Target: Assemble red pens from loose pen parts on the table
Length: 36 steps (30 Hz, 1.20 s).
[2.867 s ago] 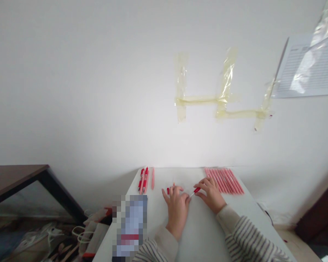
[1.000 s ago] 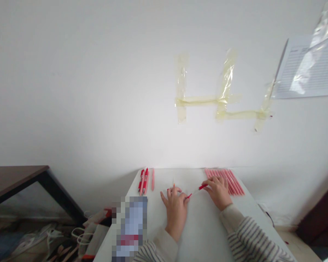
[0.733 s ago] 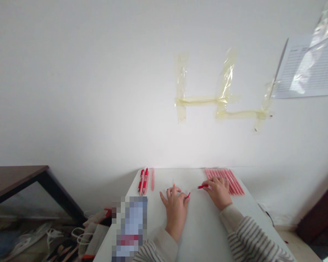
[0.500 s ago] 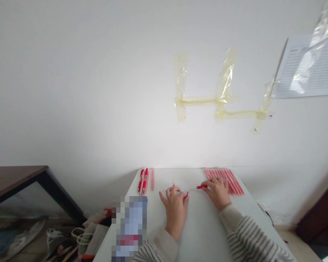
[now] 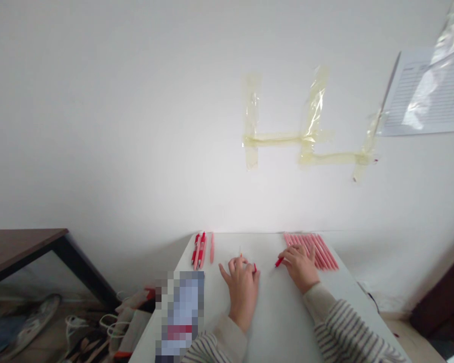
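My left hand [image 5: 244, 287] rests low over the white table [image 5: 276, 322], thumb out to the side and the other fingers bent. A small red pen part [image 5: 254, 268] shows at its fingertips on the right, and a thin pale piece with an orange end [image 5: 241, 253] sticks up beyond the fingers. My right hand [image 5: 301, 267] is closed in a pinch on a red pen barrel [image 5: 279, 261], which slants down to the left. A gap separates the two hands. Just beyond my right hand lies a row of pink pens [image 5: 323, 252].
Several red and pink pens [image 5: 199, 251] lie at the table's far left corner, with one pink pen [image 5: 212, 248] beside them. A blurred-out object [image 5: 181, 312] lies along the left edge. The wall [image 5: 155, 126] rises behind. Bags [image 5: 124, 327] stand on the floor at left.
The red barrel in my right hand has tilted from level to slanting downward. A thin pale rod at its left end no longer shows. The red part at my left hand has shifted slightly left.
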Motion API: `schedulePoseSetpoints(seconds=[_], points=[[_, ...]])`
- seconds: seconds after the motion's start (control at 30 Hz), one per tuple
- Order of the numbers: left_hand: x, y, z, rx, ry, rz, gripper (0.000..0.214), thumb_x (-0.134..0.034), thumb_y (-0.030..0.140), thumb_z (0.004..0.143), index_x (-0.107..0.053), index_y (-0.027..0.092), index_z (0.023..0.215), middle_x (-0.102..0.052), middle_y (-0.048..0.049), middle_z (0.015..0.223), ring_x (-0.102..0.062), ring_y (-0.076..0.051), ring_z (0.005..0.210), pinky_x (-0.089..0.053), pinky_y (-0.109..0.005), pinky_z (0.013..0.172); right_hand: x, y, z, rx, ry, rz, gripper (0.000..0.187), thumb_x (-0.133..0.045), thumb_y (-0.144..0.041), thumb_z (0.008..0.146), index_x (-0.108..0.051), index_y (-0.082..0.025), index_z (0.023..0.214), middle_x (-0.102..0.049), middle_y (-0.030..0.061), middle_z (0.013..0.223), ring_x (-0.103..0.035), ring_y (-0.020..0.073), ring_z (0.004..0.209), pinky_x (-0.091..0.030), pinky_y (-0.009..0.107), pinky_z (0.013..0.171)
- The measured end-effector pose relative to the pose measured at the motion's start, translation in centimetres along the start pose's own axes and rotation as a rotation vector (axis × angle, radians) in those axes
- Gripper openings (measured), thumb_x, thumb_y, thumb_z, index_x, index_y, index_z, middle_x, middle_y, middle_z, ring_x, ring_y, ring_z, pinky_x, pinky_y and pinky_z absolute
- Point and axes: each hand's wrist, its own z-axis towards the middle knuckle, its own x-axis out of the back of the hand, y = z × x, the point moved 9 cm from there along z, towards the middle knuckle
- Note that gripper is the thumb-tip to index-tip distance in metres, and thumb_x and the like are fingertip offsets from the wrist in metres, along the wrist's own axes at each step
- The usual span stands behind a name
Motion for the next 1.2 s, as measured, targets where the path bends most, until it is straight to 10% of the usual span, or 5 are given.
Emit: schedulePoseSetpoints(seconds=[0.4, 1.2], points=[[-0.2, -0.1, 0.4, -0.012, -0.01, 0.023, 0.01, -0.07, 0.034, 0.082, -0.076, 0.032, 0.091, -0.061, -0.0014, 0.116, -0.044, -0.025, 0.123, -0.008, -0.071, 0.12, -0.7, -0.9, -0.2, 0.06, -0.024, 0.082, 0.025, -0.052, -0.026, 0.094, -0.075, -0.036, 0.095, -0.077, -0.0025, 0.108, -0.055, 0.0297, 0.125, 0.01, 0.08, 0.109], [-0.6, 0.1, 0.3, -0.026, -0.017, -0.008, 0.01, -0.07, 0.031, 0.082, -0.075, 0.032, 0.091, -0.063, -0.0012, 0.116, -0.046, -0.025, 0.122, -0.011, -0.071, 0.12, -2.2, -2.2, -0.2, 0.136, -0.109, 0.074, 0.027, -0.051, -0.039, 0.098, -0.071, -0.04, 0.116, -0.07, 0.0022, 0.125, -0.052, 0.0315, 0.124, -0.008, 0.071, 0.116]])
